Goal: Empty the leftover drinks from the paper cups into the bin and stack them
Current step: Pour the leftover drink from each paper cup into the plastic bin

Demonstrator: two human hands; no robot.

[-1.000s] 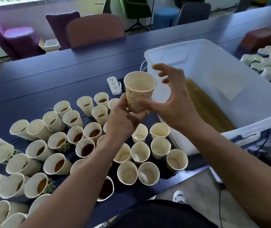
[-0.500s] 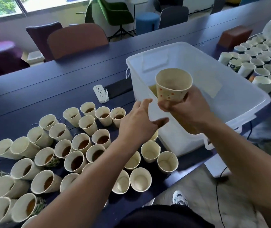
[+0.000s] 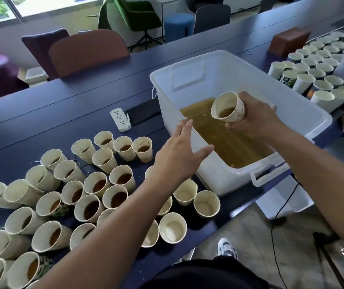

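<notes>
My right hand (image 3: 256, 119) grips a speckled paper cup (image 3: 229, 107) tilted to the left over the clear plastic bin (image 3: 304, 113); brown drink sits at the cup's low side. The bin holds a pool of brownish liquid (image 3: 225, 138). My left hand (image 3: 179, 155) hovers open, fingers spread, just left of the bin's near wall, holding nothing. On the dark blue table (image 3: 41, 113), several paper cups with brown drink (image 3: 96, 186) stand at the left, and a few empty cups (image 3: 206, 203) stand near the front edge.
A white power strip (image 3: 121, 119) and a black phone (image 3: 144, 113) lie left of the bin. Many more cups (image 3: 317, 67) and a brown box (image 3: 288, 40) are at the right. Chairs line the table's far side. A cable (image 3: 279, 215) hangs over the floor.
My right hand took the cup from the left hand, carried it right over the bin and tipped it. The left hand let go and now hovers open.
</notes>
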